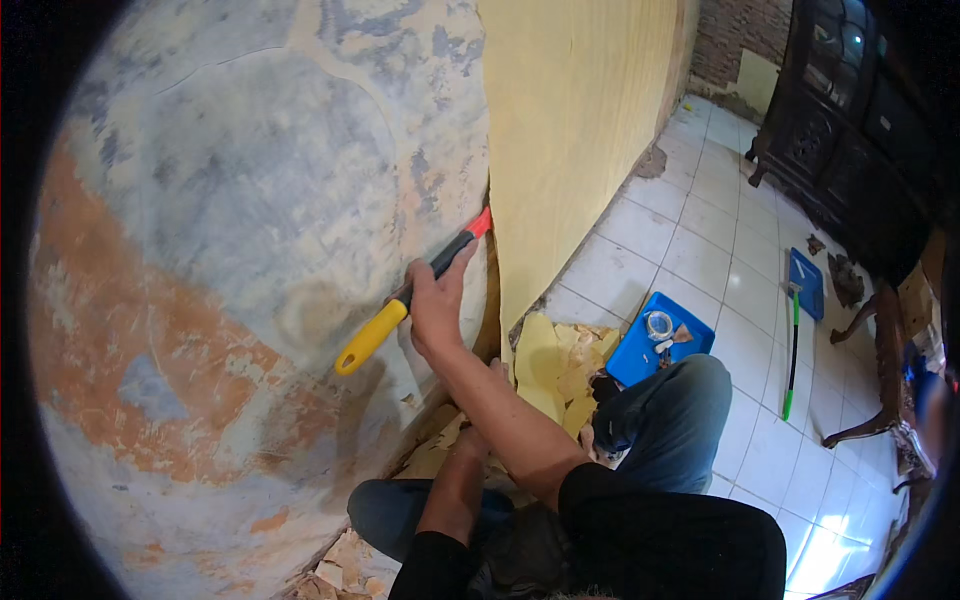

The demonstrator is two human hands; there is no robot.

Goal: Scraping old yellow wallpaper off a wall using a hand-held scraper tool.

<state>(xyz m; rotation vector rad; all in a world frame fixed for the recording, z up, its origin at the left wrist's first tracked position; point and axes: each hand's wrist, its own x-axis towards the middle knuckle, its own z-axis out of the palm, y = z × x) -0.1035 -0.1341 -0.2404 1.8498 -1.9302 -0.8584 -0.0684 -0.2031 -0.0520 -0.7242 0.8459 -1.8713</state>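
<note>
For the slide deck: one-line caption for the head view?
Right hand presses a yellow-handled scraper under yellow wallpaper's edge on a stripped wall; left hand low by torn scraps.

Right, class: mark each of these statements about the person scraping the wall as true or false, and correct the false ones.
1. The right hand grips a scraper with a yellow and black handle. True.
2. The scraper's tip is at the edge of the yellow wallpaper. True.
3. The blue tray sits on a table. False: it lies on the white tiled floor.
4. The left hand also holds the scraper. False: it is down by the torn paper scraps.
</note>
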